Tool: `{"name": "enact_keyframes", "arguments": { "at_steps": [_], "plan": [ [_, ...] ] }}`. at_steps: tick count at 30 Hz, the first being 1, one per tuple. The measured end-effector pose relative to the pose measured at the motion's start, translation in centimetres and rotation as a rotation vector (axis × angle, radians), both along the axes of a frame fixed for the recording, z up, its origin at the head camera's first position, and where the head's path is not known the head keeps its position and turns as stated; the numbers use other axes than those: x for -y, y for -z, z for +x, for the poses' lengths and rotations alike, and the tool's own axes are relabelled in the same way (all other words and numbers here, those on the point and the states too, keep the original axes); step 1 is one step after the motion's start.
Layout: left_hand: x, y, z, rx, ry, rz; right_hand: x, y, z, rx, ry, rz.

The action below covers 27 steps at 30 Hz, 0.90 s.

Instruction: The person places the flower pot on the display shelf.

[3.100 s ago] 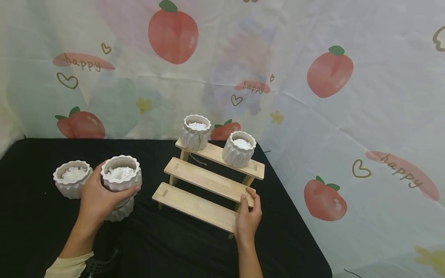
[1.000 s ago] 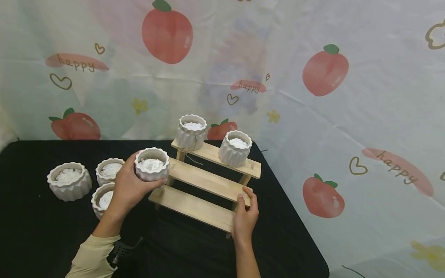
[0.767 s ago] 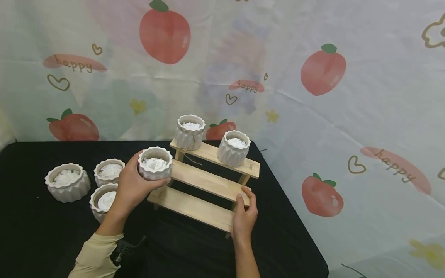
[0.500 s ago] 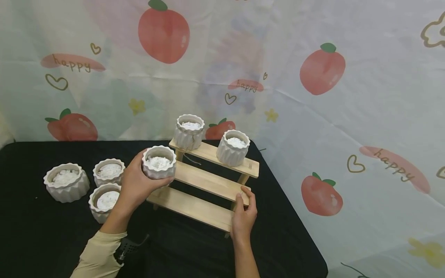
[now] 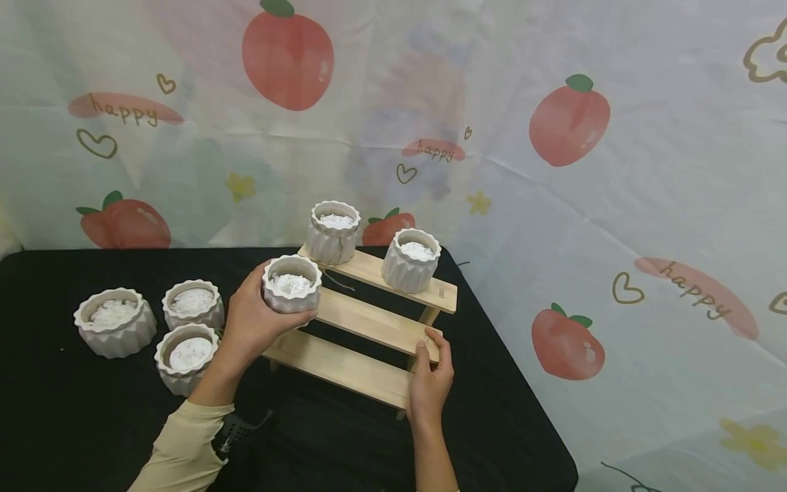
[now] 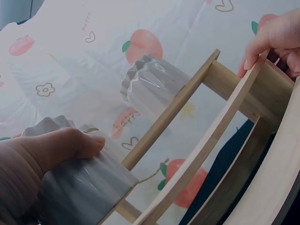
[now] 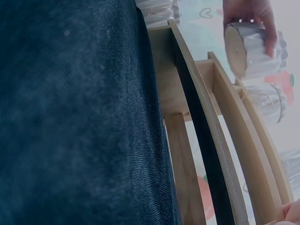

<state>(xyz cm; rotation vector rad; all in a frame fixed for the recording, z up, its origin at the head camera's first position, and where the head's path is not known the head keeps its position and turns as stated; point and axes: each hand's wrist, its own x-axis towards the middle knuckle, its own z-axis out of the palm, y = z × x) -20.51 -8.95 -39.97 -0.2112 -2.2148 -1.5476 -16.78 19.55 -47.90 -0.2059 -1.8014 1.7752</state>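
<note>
My left hand grips a white fluted pot with white crumbly filling. It holds the pot upright over the left end of the middle step of a three-tier wooden stand. In the right wrist view the pot's underside shows, apart from the shelf. My right hand holds the right end of the stand, fingers and thumb at the middle step's end. Two similar pots stand on the top step, a left one with twine round it and a right one.
Left of the stand, on the black cloth, are three more filled pots: a wide one, a back one and a front one. A printed fabric backdrop rises behind the table and along its right.
My left hand has lifted the pot from among those on the left and carried it rightward to the stand. My right hand keeps its hold; the view has shifted slightly.
</note>
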Motion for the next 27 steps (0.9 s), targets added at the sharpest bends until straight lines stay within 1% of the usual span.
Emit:
{"name": "enact_keyframes", "arguments": {
  "at_steps": [5,17,21,27],
  "plan": [
    [-0.4,-0.1,-0.1,-0.008,0.016,0.014,0.0,0.1,0.0,-0.006,-0.001,0.000],
    [-1.3,-0.1,-0.6,0.012,0.056,0.051,0.0,0.1,0.0,-0.014,0.006,-0.002],
    [-1.5,0.1,-0.8,0.021,0.060,0.047,0.0,0.0,0.0,-0.010,0.007,0.001],
    [-2.2,0.0,-0.9,0.017,0.063,0.051,0.0,0.1,0.0,-0.009,0.010,-0.009]
  ]
}}
